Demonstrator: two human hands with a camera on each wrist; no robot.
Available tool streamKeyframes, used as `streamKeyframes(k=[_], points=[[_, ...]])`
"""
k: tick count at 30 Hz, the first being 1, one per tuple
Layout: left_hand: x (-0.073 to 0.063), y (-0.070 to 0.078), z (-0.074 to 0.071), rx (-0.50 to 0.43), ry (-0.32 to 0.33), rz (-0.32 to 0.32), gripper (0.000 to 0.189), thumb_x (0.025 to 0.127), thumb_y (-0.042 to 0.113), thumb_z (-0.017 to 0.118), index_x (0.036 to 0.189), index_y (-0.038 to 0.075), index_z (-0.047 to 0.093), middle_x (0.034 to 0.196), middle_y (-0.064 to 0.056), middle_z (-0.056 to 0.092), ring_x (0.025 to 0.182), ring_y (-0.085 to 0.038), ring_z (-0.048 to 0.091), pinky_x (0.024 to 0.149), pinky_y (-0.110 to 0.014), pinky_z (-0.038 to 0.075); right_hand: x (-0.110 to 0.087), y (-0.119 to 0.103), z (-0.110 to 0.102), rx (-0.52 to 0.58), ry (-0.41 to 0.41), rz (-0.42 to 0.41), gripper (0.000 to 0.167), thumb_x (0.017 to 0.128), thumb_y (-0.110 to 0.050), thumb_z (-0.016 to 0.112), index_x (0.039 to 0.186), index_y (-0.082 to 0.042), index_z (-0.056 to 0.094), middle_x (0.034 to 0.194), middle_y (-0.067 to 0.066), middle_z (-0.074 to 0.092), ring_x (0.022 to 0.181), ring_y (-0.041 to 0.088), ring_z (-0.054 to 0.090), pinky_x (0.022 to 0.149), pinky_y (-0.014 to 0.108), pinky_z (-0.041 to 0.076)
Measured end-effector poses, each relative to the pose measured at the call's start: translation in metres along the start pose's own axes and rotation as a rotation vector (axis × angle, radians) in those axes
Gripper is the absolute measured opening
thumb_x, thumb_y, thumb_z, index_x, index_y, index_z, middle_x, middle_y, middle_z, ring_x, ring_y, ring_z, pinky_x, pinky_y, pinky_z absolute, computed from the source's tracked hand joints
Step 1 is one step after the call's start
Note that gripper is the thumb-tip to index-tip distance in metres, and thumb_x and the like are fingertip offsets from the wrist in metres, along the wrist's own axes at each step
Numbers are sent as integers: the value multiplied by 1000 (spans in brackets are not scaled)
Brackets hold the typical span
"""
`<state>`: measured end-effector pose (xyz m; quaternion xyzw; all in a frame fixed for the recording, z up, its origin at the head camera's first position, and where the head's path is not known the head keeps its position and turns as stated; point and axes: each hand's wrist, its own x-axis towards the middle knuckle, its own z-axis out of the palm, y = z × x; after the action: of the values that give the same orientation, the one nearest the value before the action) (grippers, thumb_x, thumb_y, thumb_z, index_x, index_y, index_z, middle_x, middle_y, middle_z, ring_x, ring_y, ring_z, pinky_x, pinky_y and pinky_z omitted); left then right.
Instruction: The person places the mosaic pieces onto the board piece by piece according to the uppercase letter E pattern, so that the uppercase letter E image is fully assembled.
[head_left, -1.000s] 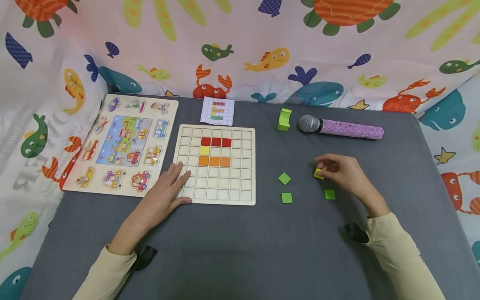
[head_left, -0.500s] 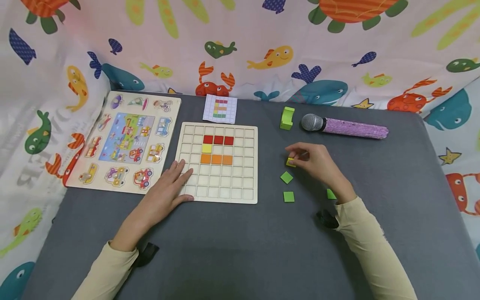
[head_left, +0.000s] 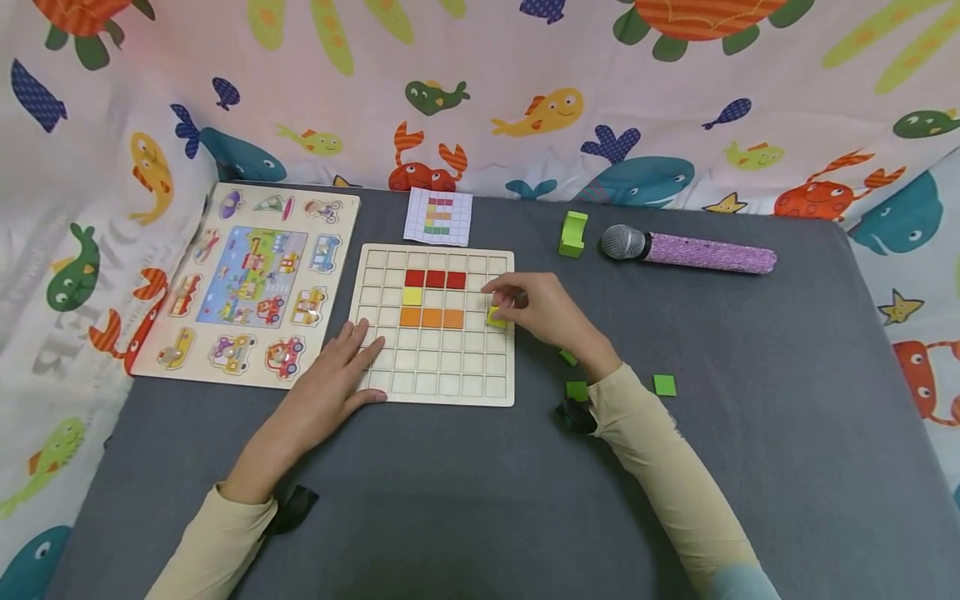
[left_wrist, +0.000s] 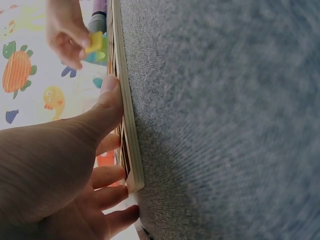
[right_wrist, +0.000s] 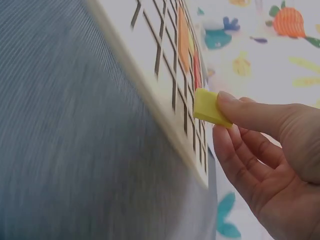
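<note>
My right hand (head_left: 542, 312) pinches a yellow square tile (right_wrist: 211, 106) between thumb and fingertips, over the right edge of the wooden grid board (head_left: 450, 367). Spread along the board's lower left side, my left hand (head_left: 333, 373) rests with straight fingers, its thumb (left_wrist: 107, 100) at the near edge. Set in the board's cells are a row of red tiles (head_left: 435, 279), one yellow tile (head_left: 412, 296) below the row's left end, and a row of orange tiles (head_left: 431, 317) under that. Behind the board lies a paper card (head_left: 438, 217) printed with a coloured grid pattern.
Green tiles lie on the grey table (head_left: 450, 500) at right: one green tile (head_left: 664, 385) in full view, two partly covered by my right arm. A green block (head_left: 572, 233) and a purple microphone (head_left: 690, 250) stand farther back. A picture puzzle board (head_left: 255, 358) lies left.
My right hand has carried the yellow tile leftward from among the green tiles to above the board's right edge. The left hand has stayed at the board.
</note>
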<state>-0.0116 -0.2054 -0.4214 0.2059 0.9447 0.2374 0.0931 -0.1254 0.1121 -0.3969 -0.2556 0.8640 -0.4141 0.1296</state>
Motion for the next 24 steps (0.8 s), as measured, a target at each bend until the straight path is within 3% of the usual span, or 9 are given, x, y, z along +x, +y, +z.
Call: streamKeyframes(k=[12, 17, 24], points=[[1, 0, 0, 17, -3, -7, 74, 89, 31, 72, 148, -1, 40, 158, -25, 22, 147, -43, 14, 116, -57, 20, 37, -29, 52, 97, -93, -73, 27, 85, -3, 76, 111, -2, 71, 87, 3, 66, 82, 13, 59, 78, 23, 52], [1, 0, 0, 15, 9, 2, 74, 89, 31, 72, 147, -1, 41, 158, -25, 23, 146, -44, 15, 115, -58, 21, 45, -40, 71, 98, -114, -103, 27, 86, -5, 75, 112, -3, 71, 89, 1, 68, 82, 11, 59, 77, 19, 50], [1, -1, 1, 11, 12, 2, 74, 89, 32, 71, 148, 0, 41, 158, -25, 23, 146, -43, 15, 115, -58, 22, 48, -43, 84, 122, -128, -72, 26, 86, -5, 75, 112, -4, 71, 88, 0, 68, 80, 9, 59, 74, 19, 50]])
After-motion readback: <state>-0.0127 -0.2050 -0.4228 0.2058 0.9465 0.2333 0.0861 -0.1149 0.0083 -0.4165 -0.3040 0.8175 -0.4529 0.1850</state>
